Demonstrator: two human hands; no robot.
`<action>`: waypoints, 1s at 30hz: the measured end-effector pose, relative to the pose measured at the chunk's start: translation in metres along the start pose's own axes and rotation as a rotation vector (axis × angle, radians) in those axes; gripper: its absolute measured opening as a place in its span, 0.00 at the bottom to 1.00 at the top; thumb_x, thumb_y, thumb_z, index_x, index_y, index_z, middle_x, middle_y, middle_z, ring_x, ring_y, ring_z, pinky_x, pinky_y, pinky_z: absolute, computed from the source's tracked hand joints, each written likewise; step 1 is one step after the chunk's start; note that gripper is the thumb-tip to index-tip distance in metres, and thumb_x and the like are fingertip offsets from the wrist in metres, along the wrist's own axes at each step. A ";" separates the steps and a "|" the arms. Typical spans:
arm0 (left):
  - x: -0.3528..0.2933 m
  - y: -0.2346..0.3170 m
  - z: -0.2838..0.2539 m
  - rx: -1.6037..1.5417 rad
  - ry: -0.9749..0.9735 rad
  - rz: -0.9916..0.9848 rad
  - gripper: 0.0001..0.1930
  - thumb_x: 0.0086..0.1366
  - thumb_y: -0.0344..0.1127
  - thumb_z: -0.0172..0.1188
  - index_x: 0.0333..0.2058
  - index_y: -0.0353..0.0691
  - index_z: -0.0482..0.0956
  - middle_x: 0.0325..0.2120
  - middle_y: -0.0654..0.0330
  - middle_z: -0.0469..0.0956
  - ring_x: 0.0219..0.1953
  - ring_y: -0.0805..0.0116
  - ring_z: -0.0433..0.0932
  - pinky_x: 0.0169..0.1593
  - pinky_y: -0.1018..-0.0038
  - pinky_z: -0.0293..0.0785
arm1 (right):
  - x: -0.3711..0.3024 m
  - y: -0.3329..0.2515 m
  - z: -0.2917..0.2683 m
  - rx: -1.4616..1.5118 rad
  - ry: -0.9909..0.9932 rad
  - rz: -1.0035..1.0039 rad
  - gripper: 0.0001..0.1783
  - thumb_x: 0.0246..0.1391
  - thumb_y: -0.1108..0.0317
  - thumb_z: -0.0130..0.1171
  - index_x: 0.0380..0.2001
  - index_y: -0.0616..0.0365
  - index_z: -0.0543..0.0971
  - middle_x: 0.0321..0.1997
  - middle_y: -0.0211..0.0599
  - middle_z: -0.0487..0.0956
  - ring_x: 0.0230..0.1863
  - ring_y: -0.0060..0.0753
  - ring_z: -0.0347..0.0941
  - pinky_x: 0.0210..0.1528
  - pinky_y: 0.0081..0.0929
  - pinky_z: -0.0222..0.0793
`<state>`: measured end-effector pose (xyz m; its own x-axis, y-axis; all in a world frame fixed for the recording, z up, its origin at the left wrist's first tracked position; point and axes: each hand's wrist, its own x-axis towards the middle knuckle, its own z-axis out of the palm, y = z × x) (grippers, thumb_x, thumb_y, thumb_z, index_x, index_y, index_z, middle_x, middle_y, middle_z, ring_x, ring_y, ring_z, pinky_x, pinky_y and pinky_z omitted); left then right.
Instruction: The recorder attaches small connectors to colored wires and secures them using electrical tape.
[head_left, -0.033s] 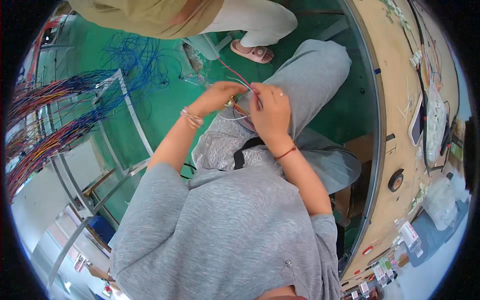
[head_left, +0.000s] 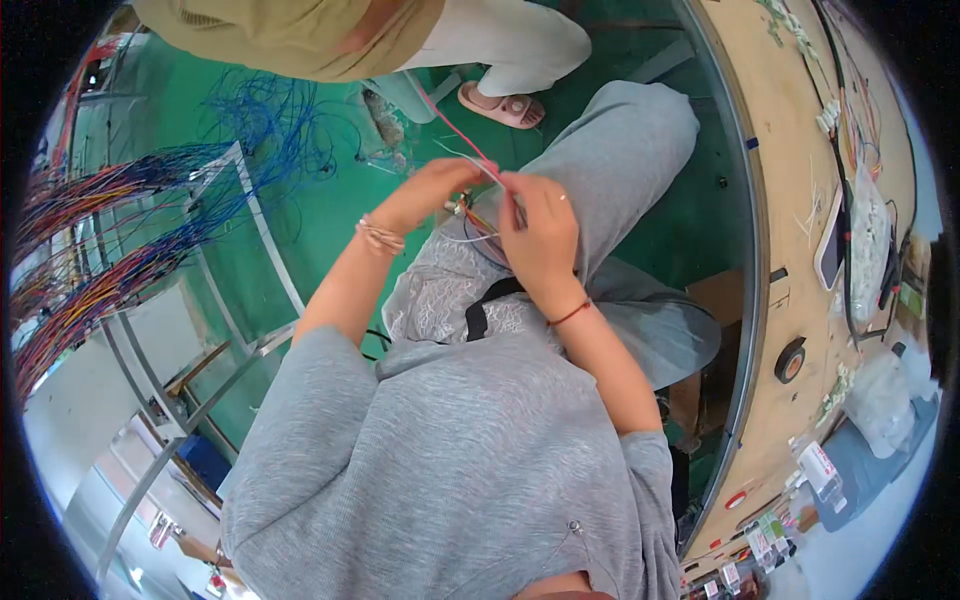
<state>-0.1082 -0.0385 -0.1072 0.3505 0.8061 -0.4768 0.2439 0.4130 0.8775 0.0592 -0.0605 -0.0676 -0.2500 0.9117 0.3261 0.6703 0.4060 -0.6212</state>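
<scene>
My left hand point(head_left: 428, 192) is closed in a pinch, its fingertips meeting the wires beside my right hand. A red wire point(head_left: 455, 128) and a thin white wire point(head_left: 452, 152) stick out up and to the left from between the fingers. My right hand point(head_left: 542, 232) is closed round the same wires, thumb and fingers pressed together. Below the hands, over my lap, hangs a small bunch of coloured wires point(head_left: 481, 219) with a pale connector-like end point(head_left: 455, 208) near my left hand. The fingers hide exactly where the wires are gripped.
Thick bundles of coloured wires point(head_left: 95, 260) lie across a metal frame point(head_left: 262, 225) on the left. To the right a wooden table point(head_left: 745, 60) bears a phone point(head_left: 829, 240), a tape roll point(head_left: 790, 361) and plastic bags point(head_left: 884, 405). Another person's leg point(head_left: 510, 45) is ahead.
The red and white wires' free ends have swung slightly to the left, and the white wire stands further apart from the red one. Both hands have stayed almost in place.
</scene>
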 end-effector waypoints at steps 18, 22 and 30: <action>0.010 0.170 0.130 0.084 -0.108 0.513 0.12 0.64 0.36 0.44 0.27 0.36 0.72 0.14 0.63 0.67 0.18 0.79 0.65 0.22 0.78 0.61 | 0.018 0.006 -0.168 0.591 0.707 0.432 0.15 0.59 0.66 0.43 0.41 0.66 0.73 0.35 0.37 0.75 0.33 0.20 0.68 0.37 0.18 0.65; 0.024 0.185 0.136 0.377 -0.452 0.405 0.07 0.59 0.33 0.51 0.30 0.36 0.75 0.21 0.57 0.75 0.23 0.65 0.74 0.28 0.75 0.69 | 0.005 0.016 -0.175 0.857 0.703 0.513 0.14 0.60 0.66 0.41 0.39 0.65 0.72 0.28 0.34 0.73 0.29 0.23 0.68 0.40 0.22 0.66; 0.140 0.302 0.213 0.300 -0.588 0.944 0.11 0.57 0.33 0.54 0.37 0.36 0.76 0.31 0.62 0.76 0.37 0.75 0.73 0.39 0.79 0.68 | -0.048 0.025 -0.173 1.292 0.846 0.462 0.15 0.60 0.64 0.40 0.41 0.63 0.69 0.16 0.24 0.58 0.18 0.17 0.53 0.24 0.18 0.54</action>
<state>0.2068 0.1086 0.0799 0.8565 0.3854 0.3434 -0.1621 -0.4308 0.8878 0.2083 -0.1053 0.0244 0.5279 0.8482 -0.0423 -0.5425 0.2985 -0.7852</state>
